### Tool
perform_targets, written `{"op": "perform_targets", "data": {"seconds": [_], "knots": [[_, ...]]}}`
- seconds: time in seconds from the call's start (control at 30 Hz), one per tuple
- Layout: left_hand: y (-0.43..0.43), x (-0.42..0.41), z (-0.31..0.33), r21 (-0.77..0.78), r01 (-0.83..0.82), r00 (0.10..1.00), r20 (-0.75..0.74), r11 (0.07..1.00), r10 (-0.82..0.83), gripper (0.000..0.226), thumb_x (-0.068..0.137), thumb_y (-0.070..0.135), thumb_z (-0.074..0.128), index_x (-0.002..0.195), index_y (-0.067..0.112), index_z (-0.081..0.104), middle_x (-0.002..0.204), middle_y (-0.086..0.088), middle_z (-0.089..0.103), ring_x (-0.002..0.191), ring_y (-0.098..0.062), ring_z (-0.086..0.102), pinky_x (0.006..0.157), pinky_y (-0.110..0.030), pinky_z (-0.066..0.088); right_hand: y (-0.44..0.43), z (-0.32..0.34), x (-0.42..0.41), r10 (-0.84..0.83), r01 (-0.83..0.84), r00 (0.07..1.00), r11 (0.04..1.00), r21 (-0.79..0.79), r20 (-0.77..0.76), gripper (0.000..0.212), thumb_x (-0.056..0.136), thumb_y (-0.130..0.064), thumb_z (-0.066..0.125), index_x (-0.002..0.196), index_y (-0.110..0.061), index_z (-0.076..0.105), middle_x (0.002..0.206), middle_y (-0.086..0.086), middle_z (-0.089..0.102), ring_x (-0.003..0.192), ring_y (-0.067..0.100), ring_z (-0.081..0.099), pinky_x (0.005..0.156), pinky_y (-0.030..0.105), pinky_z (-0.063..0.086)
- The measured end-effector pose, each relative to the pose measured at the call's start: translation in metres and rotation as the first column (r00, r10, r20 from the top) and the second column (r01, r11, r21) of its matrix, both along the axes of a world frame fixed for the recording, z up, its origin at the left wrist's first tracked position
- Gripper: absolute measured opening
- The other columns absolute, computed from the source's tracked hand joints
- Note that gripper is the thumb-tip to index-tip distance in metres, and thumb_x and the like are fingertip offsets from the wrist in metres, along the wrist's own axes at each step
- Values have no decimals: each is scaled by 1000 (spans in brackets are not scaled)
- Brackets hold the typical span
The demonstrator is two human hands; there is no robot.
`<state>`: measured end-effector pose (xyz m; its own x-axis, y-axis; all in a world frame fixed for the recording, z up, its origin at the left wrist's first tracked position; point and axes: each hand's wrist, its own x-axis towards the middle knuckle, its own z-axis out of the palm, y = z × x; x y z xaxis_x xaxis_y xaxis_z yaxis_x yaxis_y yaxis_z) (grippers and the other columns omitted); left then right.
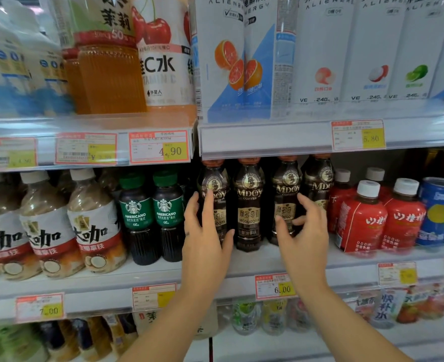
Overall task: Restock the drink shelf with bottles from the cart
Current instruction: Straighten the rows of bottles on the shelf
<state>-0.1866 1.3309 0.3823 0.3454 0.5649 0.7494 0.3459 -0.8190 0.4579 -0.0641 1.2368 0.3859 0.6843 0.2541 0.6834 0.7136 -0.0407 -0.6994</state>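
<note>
Shelf (351, 265) (white, price-tagged): left hand (205, 231) flat against coffee bottle (213, 190), right hand (307, 231) gripping third bottle (286, 190)

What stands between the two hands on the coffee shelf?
One dark MDOY coffee bottle, upright, between the left hand and right hand, in the head view.
</note>
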Motion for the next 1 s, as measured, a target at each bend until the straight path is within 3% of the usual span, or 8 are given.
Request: {"op": "perform_targets", "data": {"seconds": [0.07,0.17,0.3,0.53,0.63,0.8,0.9,1.0], "knots": [[-2,7,-2,80,-32,999,-6,996,33,79,80,28,70,143,30,22,153,-11,9,133,-33,33,81,-41,53,2,-2,8,-9,8,1000,999,-53,-28,55,85,-22,64,135,-17,42,113,1,53,78,8,51,64,12,36],[-2,21,-4,107,-84,996,-30,991,88,69,76,36,73,135,24,39,152,-13,3,137,-39,24,91,-49,49,8,-5,13,-11,8,998,999,-53,-67,61,83,-24,68,137,-17,40,113,0,56,75,10,53,66,19,40],[2,33,-11,125,-153,985,-60,980,162,76,70,42,75,134,19,40,151,-20,2,136,-43,21,99,-54,41,13,-5,19,-28,25,994,999,-30,-103,61,81,-22,70,135,-14,44,124,1,55,66,10,53,71,24,43],[5,38,-14,169,-173,982,-42,970,182,78,69,40,77,133,18,39,150,-21,2,135,-43,19,100,-54,38,10,-3,18,-22,20,999,999,-46,-50,58,79,-21,72,131,-15,47,112,-2,56,65,6,52,68,12,38],[5,38,-16,183,-184,980,-37,966,194,77,69,40,76,133,17,41,150,-22,2,136,-44,18,100,-52,38,1,-1,22,-49,49,999,999,8,20,56,81,-23,70,131,-14,47,116,-1,47,78,6,50,74,3,37],[5,38,-16,188,-197,978,-37,962,207,76,69,40,76,133,16,43,149,-23,4,135,-46,20,98,-50,40,-8,2,41,-149,149,989,989,11,1,61,87,-17,62,140,-6,33,141,14,35,130,25,34,101,16,21],[4,38,-16,190,-197,977,-38,962,208,76,69,40,77,133,16,44,149,-24,5,135,-46,21,97,-49,40,-2,3,49,-90,85,994,993,-80,-58,71,89,-14,58,146,-6,17,148,14,29,138,24,26,104,19,19],[4,38,-15,184,-190,979,-34,964,200,76,69,40,76,134,16,43,149,-23,4,134,-47,21,97,-50,40,1,3,57,-57,46,990,996,-80,-130,73,89,-9,58,147,-8,14,146,14,34,135,25,32,101,20,22]]}}
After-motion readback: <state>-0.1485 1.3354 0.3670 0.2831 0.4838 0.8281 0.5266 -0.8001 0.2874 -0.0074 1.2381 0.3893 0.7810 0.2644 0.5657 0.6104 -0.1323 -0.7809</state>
